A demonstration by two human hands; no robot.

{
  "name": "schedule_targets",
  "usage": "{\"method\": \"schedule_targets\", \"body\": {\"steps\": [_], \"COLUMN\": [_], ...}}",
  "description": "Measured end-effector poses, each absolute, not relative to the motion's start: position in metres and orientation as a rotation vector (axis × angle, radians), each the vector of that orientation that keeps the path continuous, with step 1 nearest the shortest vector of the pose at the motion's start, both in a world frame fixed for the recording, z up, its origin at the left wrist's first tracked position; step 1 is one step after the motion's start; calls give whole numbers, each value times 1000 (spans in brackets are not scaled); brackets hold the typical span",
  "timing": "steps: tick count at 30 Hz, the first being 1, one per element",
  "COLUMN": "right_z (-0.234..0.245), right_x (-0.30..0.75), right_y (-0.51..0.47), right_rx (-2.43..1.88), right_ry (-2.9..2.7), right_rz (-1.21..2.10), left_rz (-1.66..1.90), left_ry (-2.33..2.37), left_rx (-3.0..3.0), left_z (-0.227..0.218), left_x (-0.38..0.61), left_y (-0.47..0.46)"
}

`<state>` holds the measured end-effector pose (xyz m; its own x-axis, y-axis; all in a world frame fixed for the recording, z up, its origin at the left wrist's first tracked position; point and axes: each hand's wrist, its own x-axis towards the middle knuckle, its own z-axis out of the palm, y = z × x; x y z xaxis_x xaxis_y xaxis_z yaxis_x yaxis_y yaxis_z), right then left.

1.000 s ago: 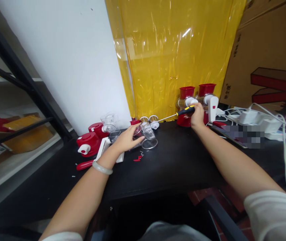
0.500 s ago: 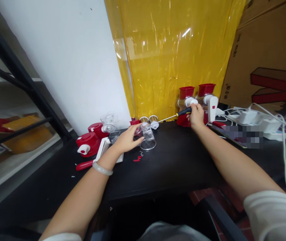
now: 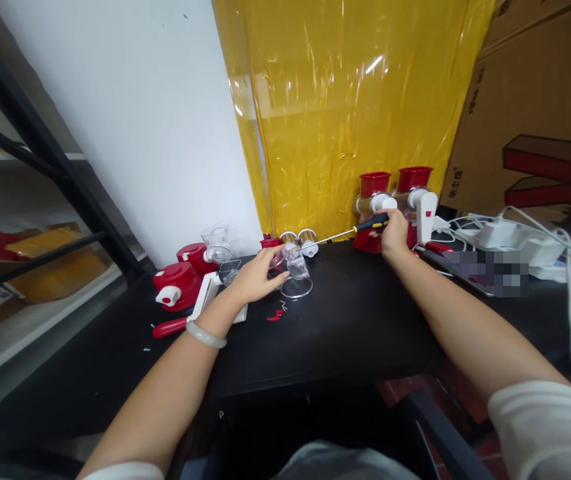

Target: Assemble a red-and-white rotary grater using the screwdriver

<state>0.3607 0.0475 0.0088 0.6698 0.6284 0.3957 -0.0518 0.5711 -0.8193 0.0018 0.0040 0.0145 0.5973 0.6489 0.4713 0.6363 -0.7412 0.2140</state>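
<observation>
My left hand [image 3: 259, 275] is closed around a clear plastic housing [image 3: 297, 272] that rests on the black table. A screwdriver [image 3: 365, 226] with a black-and-yellow handle is gripped in my right hand [image 3: 394, 232]. Its shaft points left, the tip at the upper part of the housing; whether it touches a screw is too small to tell. Just behind stand two metal grater drums [image 3: 308, 241] with white ends. In front of the housing lie small red pieces [image 3: 275, 316] and a few screws or pins [image 3: 284, 305].
Red grater bases [image 3: 178, 287] and a white crank with a red handle [image 3: 169, 328] lie at the left. Two red-topped rotary graters [image 3: 415, 180] stand at the back right. Further right are a phone [image 3: 460, 270] and white chargers with cables [image 3: 495, 233]. Yellow wrapping [image 3: 355, 107] rises behind.
Almost nothing differs. The screwdriver handle and right hand sit very slightly lower, while the left hand keeps its hold on the clear housing.
</observation>
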Motion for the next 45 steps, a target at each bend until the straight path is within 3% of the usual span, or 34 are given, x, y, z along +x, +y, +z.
{"method": "schedule_targets", "body": {"steps": [45], "right_z": [3], "right_x": [365], "right_y": [53], "right_rx": [-976], "right_ry": [-770], "right_rz": [357], "left_rz": [834], "left_ry": [1148], "left_rx": [2786], "left_z": [15], "left_x": [3], "left_y": [2]}}
